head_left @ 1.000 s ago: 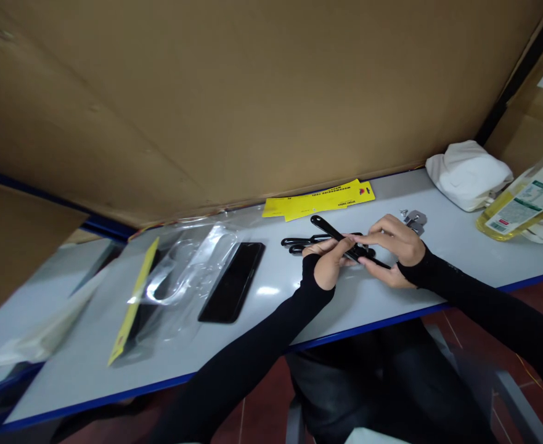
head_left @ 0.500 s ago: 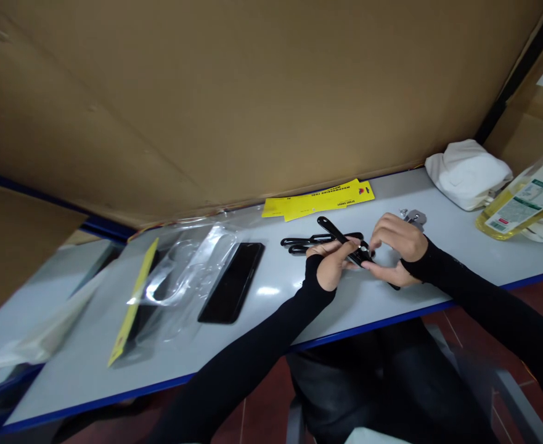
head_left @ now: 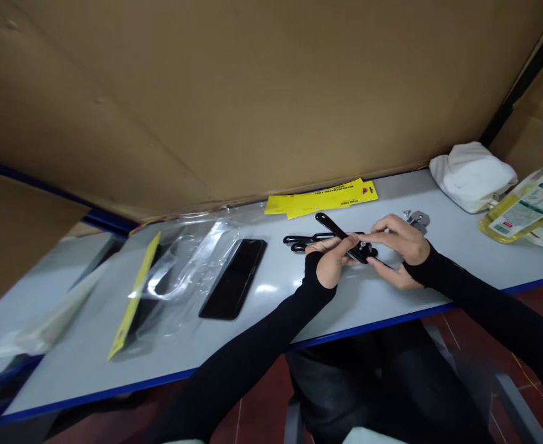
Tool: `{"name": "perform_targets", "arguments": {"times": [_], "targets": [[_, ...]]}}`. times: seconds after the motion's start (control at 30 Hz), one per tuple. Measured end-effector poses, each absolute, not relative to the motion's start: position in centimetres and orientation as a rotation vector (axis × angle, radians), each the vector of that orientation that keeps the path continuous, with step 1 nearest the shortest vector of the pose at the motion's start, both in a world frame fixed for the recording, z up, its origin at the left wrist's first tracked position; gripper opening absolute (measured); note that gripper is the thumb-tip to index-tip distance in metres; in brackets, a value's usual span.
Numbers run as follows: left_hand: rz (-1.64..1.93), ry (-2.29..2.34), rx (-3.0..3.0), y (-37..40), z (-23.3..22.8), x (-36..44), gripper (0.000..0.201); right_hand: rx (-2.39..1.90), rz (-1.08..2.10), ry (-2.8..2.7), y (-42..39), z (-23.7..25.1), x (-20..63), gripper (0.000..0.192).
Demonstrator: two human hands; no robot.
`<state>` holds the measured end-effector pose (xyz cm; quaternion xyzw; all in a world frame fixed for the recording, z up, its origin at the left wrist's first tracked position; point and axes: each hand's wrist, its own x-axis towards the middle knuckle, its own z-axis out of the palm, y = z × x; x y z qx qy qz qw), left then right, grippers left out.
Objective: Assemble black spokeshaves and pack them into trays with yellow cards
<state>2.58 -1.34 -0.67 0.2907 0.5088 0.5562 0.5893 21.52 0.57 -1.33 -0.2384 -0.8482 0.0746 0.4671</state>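
A black spokeshave [head_left: 329,224] is gripped in my left hand [head_left: 330,265], its handle slanting up to the left. My right hand [head_left: 401,250] has its index finger and thumb against the tool's middle, around a small silver screw [head_left: 363,245]. Behind my left hand, more black spokeshaves [head_left: 296,240] lie on the table, partly hidden. Just beyond my right hand are grey metal plates [head_left: 420,219] and small silver screws [head_left: 407,213].
Yellow cards [head_left: 320,200] lie against the cardboard wall. A black phone [head_left: 233,280], clear plastic packaging [head_left: 183,265] and another yellow card [head_left: 135,296] are at the left. White cloth [head_left: 472,176] and a bottle of yellow liquid [head_left: 521,203] stand at the right.
My right index finger has stretched out leftward across the spokeshave toward my left thumb. The thumb stays low by the tool. My left hand keeps its grip with little movement.
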Motion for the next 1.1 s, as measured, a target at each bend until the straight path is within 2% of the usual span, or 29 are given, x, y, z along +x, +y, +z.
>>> {"name": "perform_targets", "arguments": {"times": [0.1,0.2,0.27,0.33,0.4,0.47,0.53,0.6,0.7,0.77,0.83,0.9,0.97,1.0,1.07,1.1], "targets": [[1.310,1.194,0.686,-1.28,-0.52,2.51,0.026,-0.534,0.178,-2.074,0.46,-0.91,21.78,0.030],[1.316,1.187,0.707,-1.24,-0.48,2.41,0.028,-0.608,0.198,-2.064,0.29,-0.79,21.53,0.013],[1.314,1.181,0.720,-1.29,-0.53,2.43,0.028,-0.615,0.153,-2.077,0.34,-0.95,21.35,0.019],[1.305,1.185,0.710,-1.36,-0.58,2.51,0.028,-0.580,0.088,-2.087,0.47,-1.08,21.35,0.016],[1.303,1.188,0.680,-1.42,-0.59,2.58,0.027,-0.596,0.080,-2.073,0.51,-1.00,21.45,0.025],[1.306,1.184,0.668,-1.44,-0.57,2.57,0.029,-0.639,0.122,-2.051,0.40,-0.80,21.47,0.017],[1.313,1.181,0.683,-1.40,-0.56,2.49,0.031,-0.638,0.163,-2.055,0.23,-0.63,21.38,0.021],[1.322,1.192,0.693,-1.36,-0.58,2.40,0.031,-0.564,0.193,-2.071,0.07,-0.57,21.28,0.011],[1.324,1.202,0.686,-1.34,-0.63,2.39,0.030,-0.503,0.279,-2.056,0.01,-0.64,21.23,0.025],[1.317,1.199,0.688,-1.34,-0.64,2.44,0.030,-0.565,0.287,-2.050,0.12,-0.75,21.28,0.010],[1.311,1.197,0.687,-1.34,-0.63,2.48,0.031,-0.628,0.229,-2.075,0.35,-0.87,21.40,0.016],[1.317,1.196,0.676,-1.34,-0.61,2.49,0.032,-0.608,0.162,-2.090,0.59,-0.96,21.56,0.012],[1.327,1.193,0.667,-1.31,-0.60,2.46,0.031,-0.554,0.137,-2.077,0.71,-0.98,21.65,0.027],[1.330,1.188,0.666,-1.30,-0.61,2.44,0.030,-0.553,0.139,-2.066,0.69,-0.98,21.63,0.027],[1.328,1.177,0.670,-1.28,-0.63,2.40,0.029,-0.600,0.150,-2.061,0.55,-0.99,21.48,0.015],[1.327,1.170,0.672,-1.28,-0.65,2.39,0.029,-0.627,0.150,-2.066,0.46,-1.01,21.39,0.019]]}}
